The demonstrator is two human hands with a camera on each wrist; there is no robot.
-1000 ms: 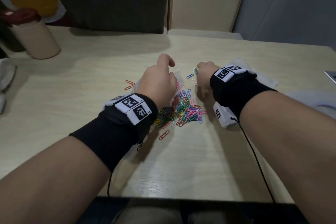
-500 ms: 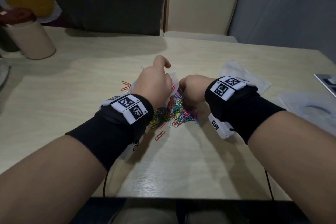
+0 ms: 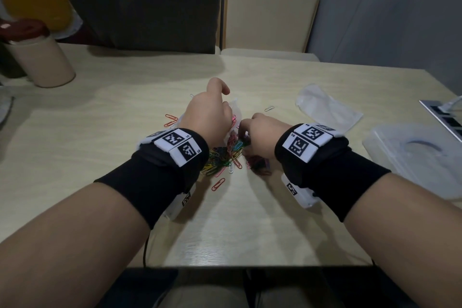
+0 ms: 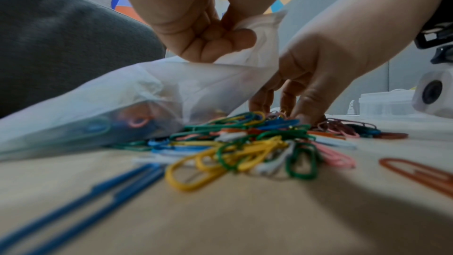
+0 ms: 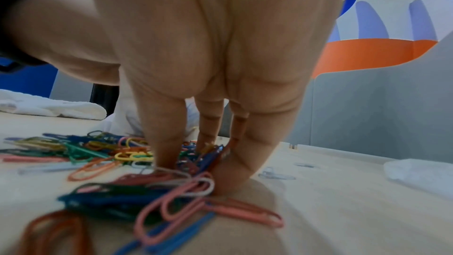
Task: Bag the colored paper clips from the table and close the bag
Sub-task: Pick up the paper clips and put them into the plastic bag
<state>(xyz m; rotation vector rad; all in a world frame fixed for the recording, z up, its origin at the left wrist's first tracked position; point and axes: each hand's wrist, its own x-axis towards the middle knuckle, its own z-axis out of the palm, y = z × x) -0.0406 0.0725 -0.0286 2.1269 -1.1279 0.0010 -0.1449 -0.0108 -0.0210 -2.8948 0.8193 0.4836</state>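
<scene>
A heap of colored paper clips (image 3: 225, 155) lies mid-table, seen close in the left wrist view (image 4: 245, 143) and the right wrist view (image 5: 110, 152). My left hand (image 3: 220, 107) pinches the rim of a thin clear plastic bag (image 3: 236, 110) and holds that end raised just behind the heap. The bag (image 4: 122, 94) slopes down to the table with a few clips inside, the left hand (image 4: 220, 34) above it. My right hand (image 3: 250, 132) points fingers-down into the heap's right side. Its fingers and thumb (image 5: 196, 152) close around a cluster of clips.
A second clear bag (image 3: 327, 110) lies to the right, and a clear plastic box (image 3: 415, 157) sits near the right edge. A beige canister with a dark red lid (image 3: 37, 57) stands far left. Stray clips lie apart (image 3: 269, 108), (image 3: 171, 119), (image 3: 218, 184).
My right hand has come back from beyond the heap and dropped onto its right side, fingers now among the clips. My left hand keeps its hold on the bag.
</scene>
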